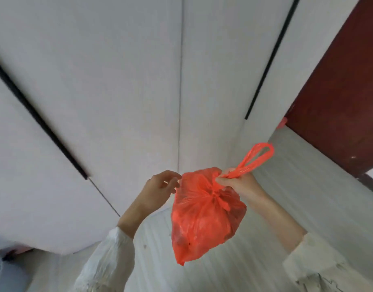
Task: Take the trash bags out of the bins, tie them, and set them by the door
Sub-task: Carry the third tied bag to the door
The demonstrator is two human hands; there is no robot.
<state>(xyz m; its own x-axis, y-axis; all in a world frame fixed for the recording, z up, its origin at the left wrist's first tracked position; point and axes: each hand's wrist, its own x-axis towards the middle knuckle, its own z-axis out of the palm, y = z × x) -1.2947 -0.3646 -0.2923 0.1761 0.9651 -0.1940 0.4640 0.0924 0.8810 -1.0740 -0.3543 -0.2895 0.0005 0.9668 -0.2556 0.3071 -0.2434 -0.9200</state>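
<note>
Hanging from right hand point(234, 185) clenched on knotted neck: red trash bag point(204, 220), soft, light, crinkly; left hand point(160, 187) open beside it. Best hold: handle loop point(257, 157).

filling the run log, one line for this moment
right hand: grips red trash bag by handles | left hand: open beside bag | bag: knotted, off floor
</note>
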